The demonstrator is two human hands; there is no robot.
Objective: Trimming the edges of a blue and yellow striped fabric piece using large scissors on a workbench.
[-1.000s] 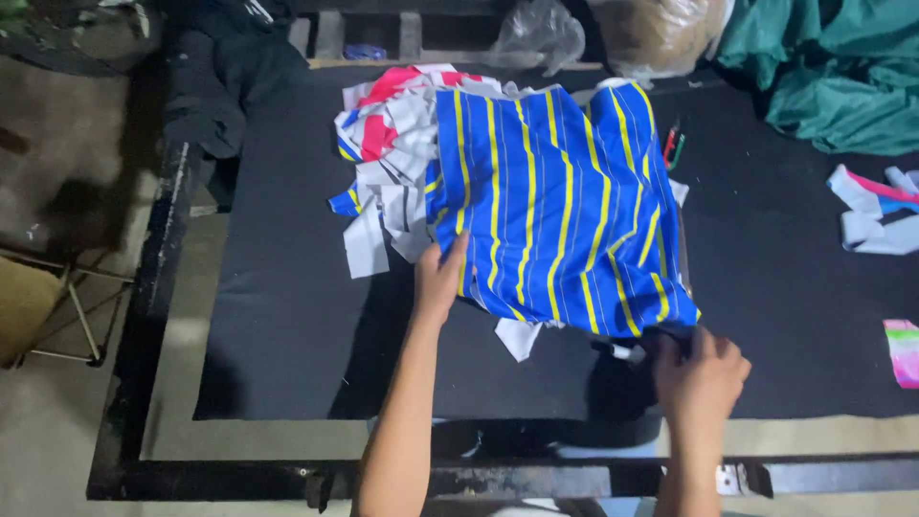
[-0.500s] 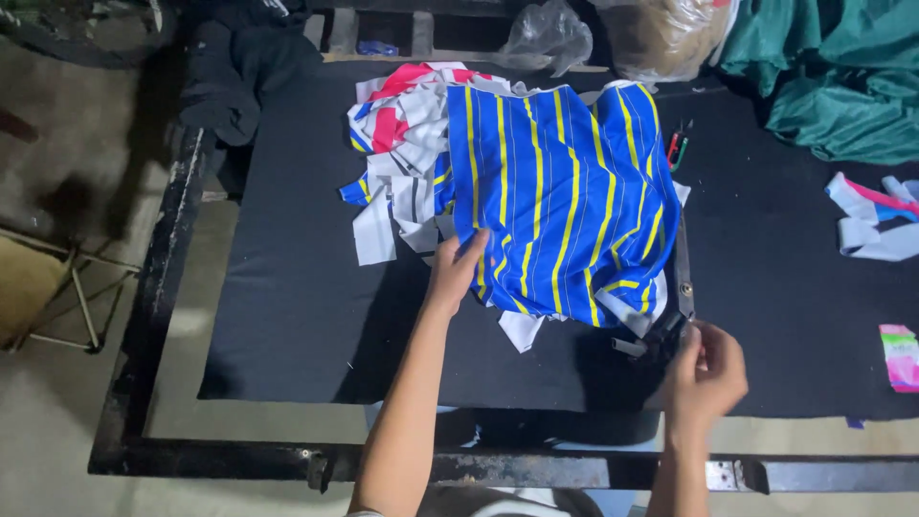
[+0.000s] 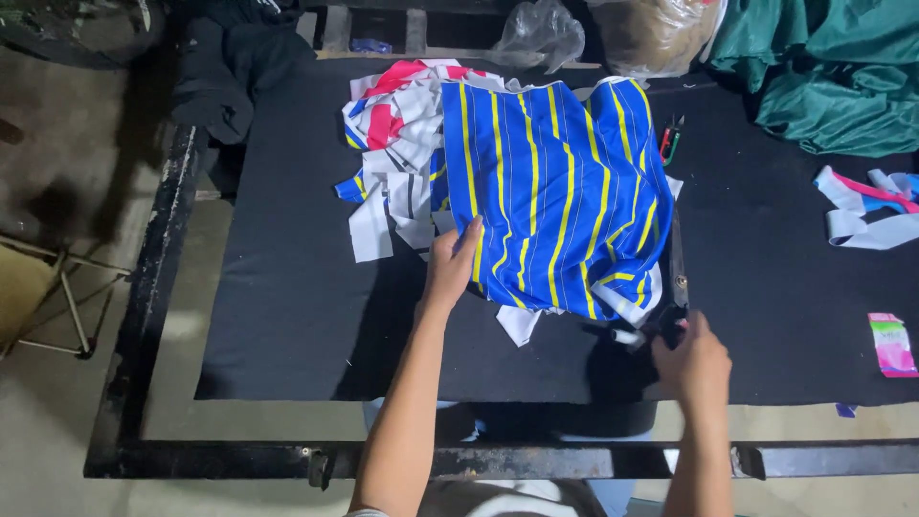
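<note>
A blue fabric with yellow stripes (image 3: 560, 196) lies spread on the black table mat (image 3: 297, 316). My left hand (image 3: 452, 263) grips its lower left edge, thumb under and fingers on top. My right hand (image 3: 694, 362) is at the fabric's lower right corner, closed around the handles of black scissors (image 3: 678, 273). Their blades lie along the fabric's right edge. A white scrap (image 3: 520, 324) pokes out below the fabric.
A heap of white, red and blue scraps (image 3: 392, 158) lies left of the fabric. Small red and green snips (image 3: 668, 142) sit to its right. Green cloth (image 3: 833, 81), fabric strips (image 3: 862, 206), a pink packet (image 3: 892, 343), plastic bags (image 3: 541, 33) and a dark garment (image 3: 230, 67) ring the mat.
My right hand has moved up from the table's front edge to the scissors' handles. My left hand has stayed on the fabric's lower left edge.
</note>
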